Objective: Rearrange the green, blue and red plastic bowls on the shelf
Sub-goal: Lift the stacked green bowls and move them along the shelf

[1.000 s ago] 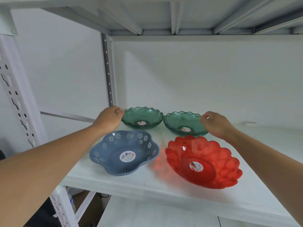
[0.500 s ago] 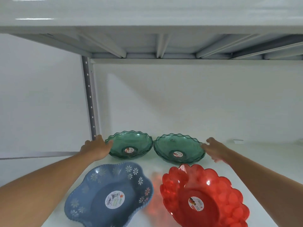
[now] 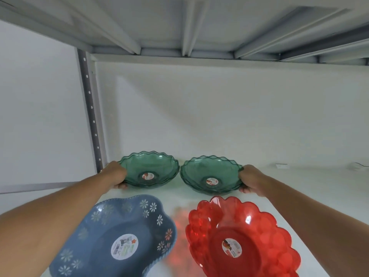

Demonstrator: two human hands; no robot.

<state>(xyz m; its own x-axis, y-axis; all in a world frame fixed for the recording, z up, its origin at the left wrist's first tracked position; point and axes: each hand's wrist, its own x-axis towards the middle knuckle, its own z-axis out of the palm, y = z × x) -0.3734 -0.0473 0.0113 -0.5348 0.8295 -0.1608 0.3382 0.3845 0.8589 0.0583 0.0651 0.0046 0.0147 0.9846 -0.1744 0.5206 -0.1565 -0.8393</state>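
So there are two translucent green bowls with wavy rims sitting side by side at the back of the white shelf, rims basically touching in the middle. The left green bowl has the left hand clamped on its outer left edge, fingers over the rim and thumb tucked under the side. Same deal mirrored on the right green bowl: the right hand pinches its far right edge, thumb showing below the rim. Each one has a small round sticker in the bottom. In front of them, nearer the camera, the blue bowl with white flower cutouts sits front left, right under the left forearm, and the red bowl with the bubbly scalloped rim sits front right, casting a red glow on the shelf between the two. They're close in front of the green ones but not touching them. Behind everything is a plain white wall, a perforated metal upright at the back left corner, and the ribbed underside of the upper shelf overhead.
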